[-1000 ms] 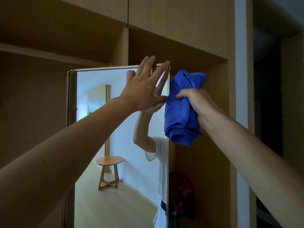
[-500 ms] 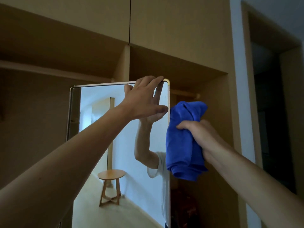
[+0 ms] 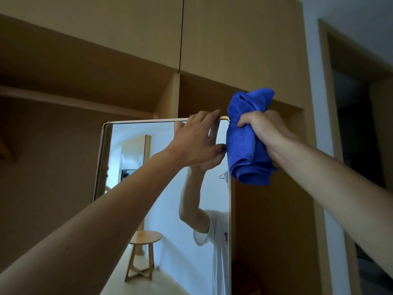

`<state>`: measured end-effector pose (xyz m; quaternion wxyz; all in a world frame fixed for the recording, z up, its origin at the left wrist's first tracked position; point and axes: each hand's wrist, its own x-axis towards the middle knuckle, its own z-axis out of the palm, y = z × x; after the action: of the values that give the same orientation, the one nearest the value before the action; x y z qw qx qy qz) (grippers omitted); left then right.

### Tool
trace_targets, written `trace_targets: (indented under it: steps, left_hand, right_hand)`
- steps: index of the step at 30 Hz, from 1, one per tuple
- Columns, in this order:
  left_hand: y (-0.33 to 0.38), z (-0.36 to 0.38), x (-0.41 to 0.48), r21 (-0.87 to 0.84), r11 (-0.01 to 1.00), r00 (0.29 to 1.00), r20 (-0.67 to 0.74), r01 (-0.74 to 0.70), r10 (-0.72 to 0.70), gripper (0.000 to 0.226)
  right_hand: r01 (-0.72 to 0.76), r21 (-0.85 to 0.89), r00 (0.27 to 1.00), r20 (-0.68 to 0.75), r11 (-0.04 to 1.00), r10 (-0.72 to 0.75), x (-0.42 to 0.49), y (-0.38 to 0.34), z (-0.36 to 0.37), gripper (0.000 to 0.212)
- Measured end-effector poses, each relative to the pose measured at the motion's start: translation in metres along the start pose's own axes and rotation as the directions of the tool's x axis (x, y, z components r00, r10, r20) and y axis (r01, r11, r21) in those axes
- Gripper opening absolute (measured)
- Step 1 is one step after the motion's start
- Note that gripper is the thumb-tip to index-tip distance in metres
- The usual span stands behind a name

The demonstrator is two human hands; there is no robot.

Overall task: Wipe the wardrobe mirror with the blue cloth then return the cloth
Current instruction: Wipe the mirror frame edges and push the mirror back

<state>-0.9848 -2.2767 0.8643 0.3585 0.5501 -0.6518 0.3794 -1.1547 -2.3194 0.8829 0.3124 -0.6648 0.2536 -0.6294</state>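
Observation:
The wardrobe mirror (image 3: 170, 188), framed in thin gold metal, stands swung out from the wooden wardrobe. My left hand (image 3: 197, 139) rests on its upper right part, fingers over the top edge near the corner. The bunched blue cloth (image 3: 246, 141) is gripped in my right hand (image 3: 263, 128), just right of the mirror's right edge and at the height of its top corner. The cloth hangs in folds below my fist. The glass reflects a person's raised arm and white shirt.
The wooden wardrobe (image 3: 234, 50) has upper cabinet doors and open dark compartments on both sides of a divider (image 3: 170, 94). A white wall strip (image 3: 319, 124) and a dark doorway (image 3: 361, 145) lie to the right. The mirror reflects a round wooden stool (image 3: 144, 252).
My right hand has lifted the blue cloth up to the mirror's top right corner. My left hand stays on the mirror's top edge. The view has tilted upward.

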Motion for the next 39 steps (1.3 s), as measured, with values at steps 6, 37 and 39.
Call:
trace_targets:
  steps: [6,37,39]
  left_hand:
    - [-0.008,-0.006,0.001,0.008,1.0,1.0,0.013,-0.011,0.011,0.078]
    - [-0.075,-0.045,-0.007,0.189,0.946,0.96,-0.147,0.263,-0.237,0.039]
    - [-0.072,-0.048,-0.008,0.231,0.939,0.964,-0.137,0.253,-0.226,0.042]
  right_hand:
    - [0.362,-0.514,0.931,0.155,0.777,-0.331,0.017,-0.025,-0.007,0.014]
    - [0.508,-0.73,0.859,0.467,0.457,-0.21,0.062,-0.054,-0.017,0.011]
    - [0.517,-0.739,0.856,0.464,0.432,-0.23,0.061,-0.053,-0.015,0.011]
